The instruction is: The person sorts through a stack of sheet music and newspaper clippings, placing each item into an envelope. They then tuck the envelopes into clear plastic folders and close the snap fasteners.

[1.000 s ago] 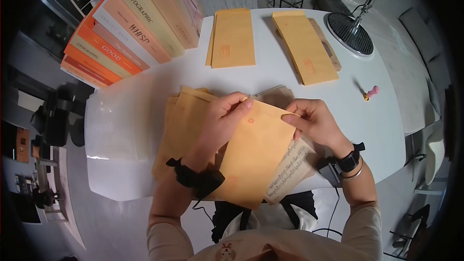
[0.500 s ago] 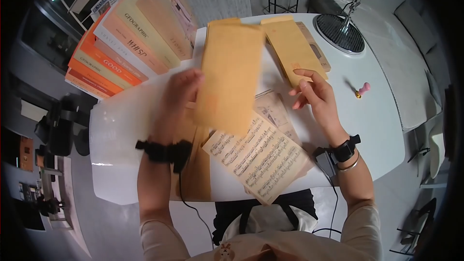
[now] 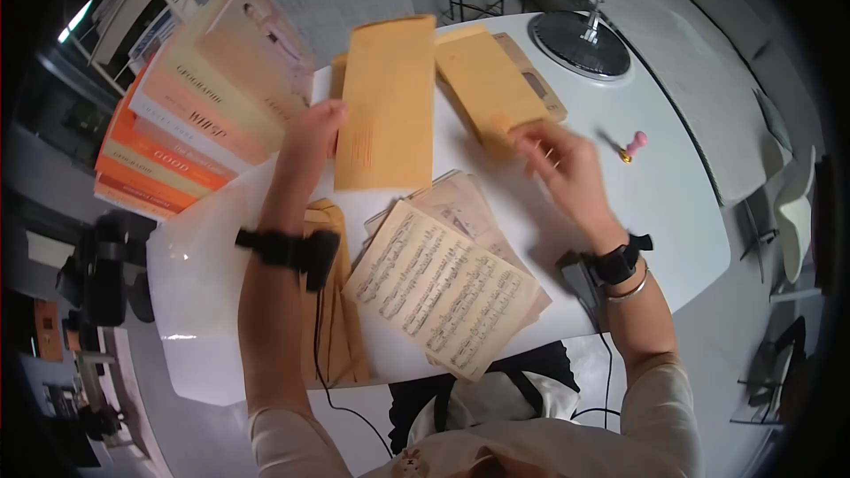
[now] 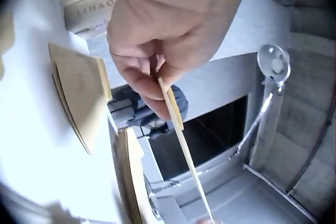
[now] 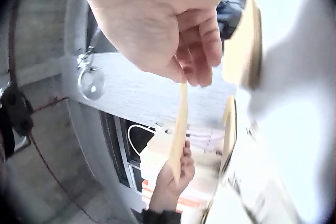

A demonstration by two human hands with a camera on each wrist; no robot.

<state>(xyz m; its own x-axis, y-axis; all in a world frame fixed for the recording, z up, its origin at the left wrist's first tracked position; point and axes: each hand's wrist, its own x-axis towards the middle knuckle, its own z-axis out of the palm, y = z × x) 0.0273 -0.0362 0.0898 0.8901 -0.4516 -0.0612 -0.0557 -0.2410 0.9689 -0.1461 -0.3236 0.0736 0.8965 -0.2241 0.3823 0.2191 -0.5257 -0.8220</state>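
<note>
My left hand [image 3: 314, 137] [image 4: 168, 29] pinches the left edge of a tan envelope [image 3: 386, 106], raised above the table; the wrist views show this envelope [image 4: 188, 153] [image 5: 179, 129] nearly edge-on. Red print marks its lower left part. My right hand [image 3: 567, 173] [image 5: 157, 24], fingers bent loosely, hovers apart from it, beside the lower end of the right-hand envelope stack [image 3: 491, 84]. Whether it touches that stack is hard to tell. Below the raised envelope, a sheet of music [image 3: 443, 288] lies slanted over other printed papers [image 3: 469, 204].
More tan envelopes [image 3: 341, 327] lie beneath my left forearm, and another pile [image 3: 338, 80] is mostly hidden behind the raised one. Books [image 3: 190, 111] stand at the back left. A lamp base [image 3: 580, 44] is at the back; a pink-handled stamp [image 3: 637, 143] stands on the right.
Both hands held the envelope low over the papers; my right hand has released it and moved right. My left hand has carried it up and away, uncovering the music sheet. The head view has shifted.
</note>
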